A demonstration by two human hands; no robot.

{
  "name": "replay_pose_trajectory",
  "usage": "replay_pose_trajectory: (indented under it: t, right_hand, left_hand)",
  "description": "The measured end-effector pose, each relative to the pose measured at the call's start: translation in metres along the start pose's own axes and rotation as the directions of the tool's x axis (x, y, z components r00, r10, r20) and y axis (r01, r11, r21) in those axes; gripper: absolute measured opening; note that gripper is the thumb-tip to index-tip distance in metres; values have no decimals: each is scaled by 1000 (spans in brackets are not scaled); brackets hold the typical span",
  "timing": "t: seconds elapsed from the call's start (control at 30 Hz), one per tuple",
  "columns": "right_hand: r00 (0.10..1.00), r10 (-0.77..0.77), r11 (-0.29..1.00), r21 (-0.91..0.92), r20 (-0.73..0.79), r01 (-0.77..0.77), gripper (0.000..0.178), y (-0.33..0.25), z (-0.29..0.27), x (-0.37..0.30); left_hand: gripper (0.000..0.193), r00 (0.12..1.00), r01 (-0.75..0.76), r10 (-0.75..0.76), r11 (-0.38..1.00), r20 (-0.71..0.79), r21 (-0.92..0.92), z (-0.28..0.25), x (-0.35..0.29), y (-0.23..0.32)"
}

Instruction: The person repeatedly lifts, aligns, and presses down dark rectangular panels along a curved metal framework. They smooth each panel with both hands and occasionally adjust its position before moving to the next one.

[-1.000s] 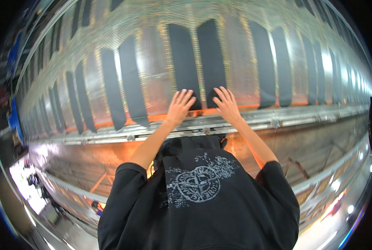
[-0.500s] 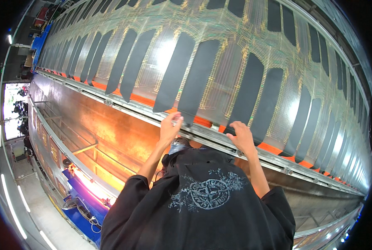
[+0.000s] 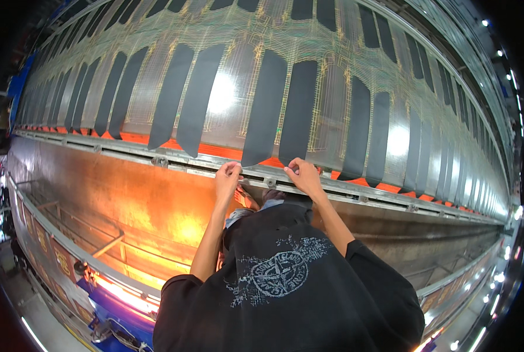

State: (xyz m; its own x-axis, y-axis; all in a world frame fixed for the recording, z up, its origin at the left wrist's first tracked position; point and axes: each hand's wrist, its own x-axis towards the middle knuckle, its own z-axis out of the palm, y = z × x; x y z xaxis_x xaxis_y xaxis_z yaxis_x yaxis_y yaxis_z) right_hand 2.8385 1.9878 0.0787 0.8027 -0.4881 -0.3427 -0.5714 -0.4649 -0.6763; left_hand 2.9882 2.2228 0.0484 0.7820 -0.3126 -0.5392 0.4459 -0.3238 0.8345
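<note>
Just beyond the fingers (image 3: 297,168) lie matt, smooth black strips (image 3: 264,111), whether cloth or paper hard to tell, over a glossy sheet (image 3: 222,94) that throws back white glare; beneath the fingers runs a dull-silver metal rail (image 3: 338,189); nearer than them, a soft, matt black cloth shirt (image 3: 338,287) with a pale print

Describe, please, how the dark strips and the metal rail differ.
The dark strips are matte and nearly black, while the metal rail is silvery and shinier. The dark strips repeat side by side; the metal rail runs in one long line. Both lie near the left hand and right hand.
</note>
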Motion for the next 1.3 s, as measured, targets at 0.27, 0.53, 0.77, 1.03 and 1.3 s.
replay_pose_trajectory:
  t: [0.27,0.53,0.77,1.03,1.3]
  right_hand:
    - [891,423,501,778,164,-380,28,-7,81,25]
    - [819,567,355,870,91,-342,30,-33,95,57]
    - [823,560,434,810,101,-395,33,-50,53,77]
    - [868,463,715,653,-178,-248,32,-98,4,81]
    - [863,487,692,664,-139,-284,32,-97,17,62]
  left_hand:
    - [48,985,121,-147,961,87,248,9,58,9]
    - [30,829,348,-476,850,294,394,0,101,38]
    - [26,673,381,-448,892,589,243,19,110,111]
    - [28,670,351,-418,907,614,234,7,110,149]
    - [32,666,166,-399,903,631,396,-6,98,140]
